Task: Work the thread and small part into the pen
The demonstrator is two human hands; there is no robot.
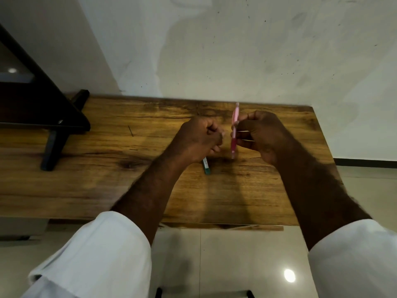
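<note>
Pink plastic pen upright, pinched by right hand, left hand fingers curled around teal pen, grainy wooden table.

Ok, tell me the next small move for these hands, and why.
Probably bring the left hand across to the slim pink plastic pen. The right hand pinches it upright above the wooden table, and the left grip, fingers curled, sits just beside it.

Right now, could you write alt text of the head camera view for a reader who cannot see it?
The right hand holds a pink pen upright above a wooden table, while the left hand, fingers curled, grips a green pen beside it. White sleeves cover both upper forearms, and a dark stand sits at the table's left.
</note>
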